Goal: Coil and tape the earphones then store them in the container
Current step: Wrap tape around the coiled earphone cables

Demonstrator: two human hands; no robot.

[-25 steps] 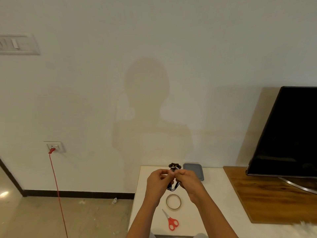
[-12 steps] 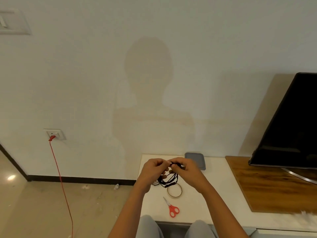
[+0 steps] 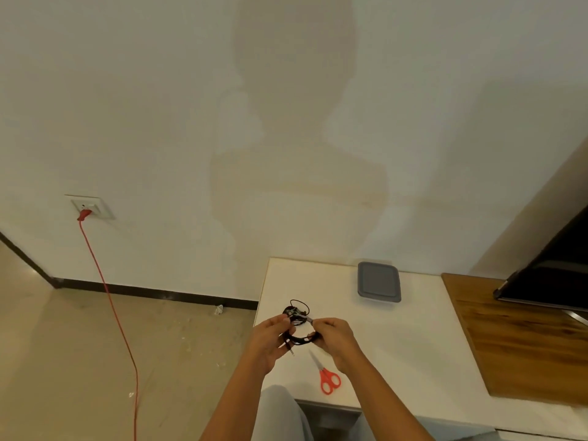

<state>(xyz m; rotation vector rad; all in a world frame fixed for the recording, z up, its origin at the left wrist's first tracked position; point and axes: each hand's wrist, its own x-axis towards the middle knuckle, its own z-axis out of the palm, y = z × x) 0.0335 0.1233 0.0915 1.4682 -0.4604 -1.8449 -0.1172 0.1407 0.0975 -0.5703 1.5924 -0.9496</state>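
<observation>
Gripping coiled earphones [image 3: 296, 314] with left hand [image 3: 270, 340] and right hand [image 3: 335, 337] near the desk [image 3: 413, 345] left edge; seemingly untaped, could spring loose if slackened.

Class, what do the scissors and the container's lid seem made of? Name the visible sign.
Scissors: handles probably glossy red plastic, from the even bright colour; blades look like grey metal. Container lid: likely matt grey plastic, smooth with rounded corners and no shine.
</observation>
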